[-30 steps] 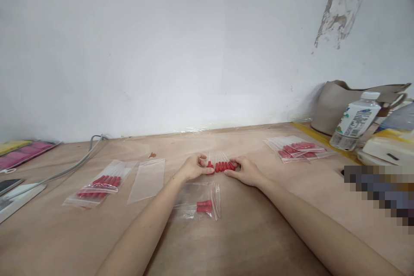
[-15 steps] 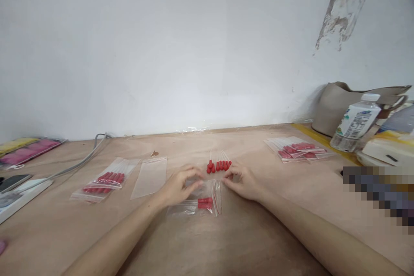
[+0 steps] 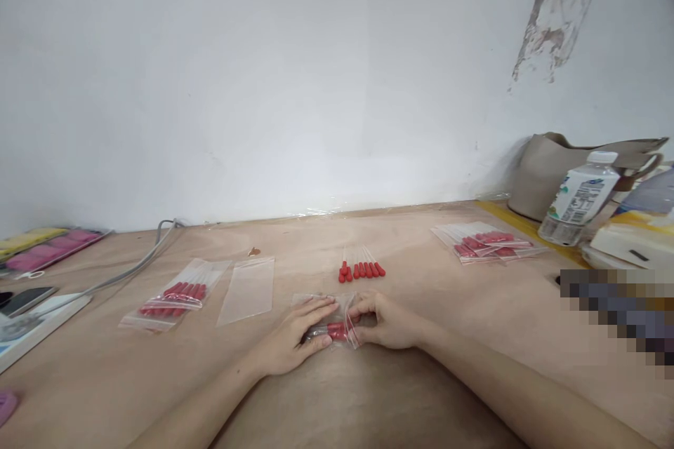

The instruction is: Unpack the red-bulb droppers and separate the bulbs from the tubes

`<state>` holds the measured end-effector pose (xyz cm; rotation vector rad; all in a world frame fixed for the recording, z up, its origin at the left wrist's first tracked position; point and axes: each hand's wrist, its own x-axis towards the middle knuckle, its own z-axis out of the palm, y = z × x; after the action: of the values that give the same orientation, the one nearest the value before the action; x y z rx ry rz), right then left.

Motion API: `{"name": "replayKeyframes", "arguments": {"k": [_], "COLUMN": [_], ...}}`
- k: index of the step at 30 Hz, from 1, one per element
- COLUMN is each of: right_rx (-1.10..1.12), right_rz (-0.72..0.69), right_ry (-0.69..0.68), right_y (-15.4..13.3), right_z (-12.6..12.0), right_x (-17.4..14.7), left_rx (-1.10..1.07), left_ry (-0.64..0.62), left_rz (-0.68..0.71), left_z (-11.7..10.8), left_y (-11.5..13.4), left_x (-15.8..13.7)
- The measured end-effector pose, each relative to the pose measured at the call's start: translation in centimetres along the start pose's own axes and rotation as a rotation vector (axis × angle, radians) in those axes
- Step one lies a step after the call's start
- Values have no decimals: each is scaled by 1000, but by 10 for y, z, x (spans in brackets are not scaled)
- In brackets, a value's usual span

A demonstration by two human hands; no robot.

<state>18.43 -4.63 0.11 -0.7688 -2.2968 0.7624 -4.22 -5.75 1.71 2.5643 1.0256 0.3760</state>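
A clear zip-lock bag (image 3: 314,299) lies in front of me with droppers inside, their red rubber bulbs (image 3: 335,331) towards the zip end. My left hand (image 3: 295,338) rests on the bag with its fingers stretched out and thumb apart, holding it down flat. At the zip end, my right hand (image 3: 382,323) pinches the bag's mouth between thumb and fingers. Just beyond both hands, several loose droppers (image 3: 363,270) with red bulbs and thin clear stems lie in a row. An unfilled zip-lock bag (image 3: 246,290) lies to the left of them.
Filled bags of red droppers (image 3: 176,298) lie at left, and another pile of bags (image 3: 487,244) at right. A grey cable (image 3: 142,263) runs along the left side. A plastic bottle (image 3: 579,203) and a grey-brown bag (image 3: 537,175) stand at the back right against the wall.
My left hand has come down onto the bag and nearer to me. My right hand has moved nearer and slightly left, and now grips the bag's zip end.
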Motion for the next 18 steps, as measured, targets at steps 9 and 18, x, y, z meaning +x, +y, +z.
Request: {"name": "replayKeyframes", "arguments": {"k": [9, 18], "right_rx": [38, 402], "right_rz": [150, 299], "right_ry": [105, 152], "right_y": [-3, 5], "right_z": [15, 7], "right_x": [1, -5], "left_rx": [7, 45], "left_ry": [37, 28], "left_rz": [-22, -39], "left_z": [4, 5], "left_y": [0, -4], "left_x": [-2, -6]}}
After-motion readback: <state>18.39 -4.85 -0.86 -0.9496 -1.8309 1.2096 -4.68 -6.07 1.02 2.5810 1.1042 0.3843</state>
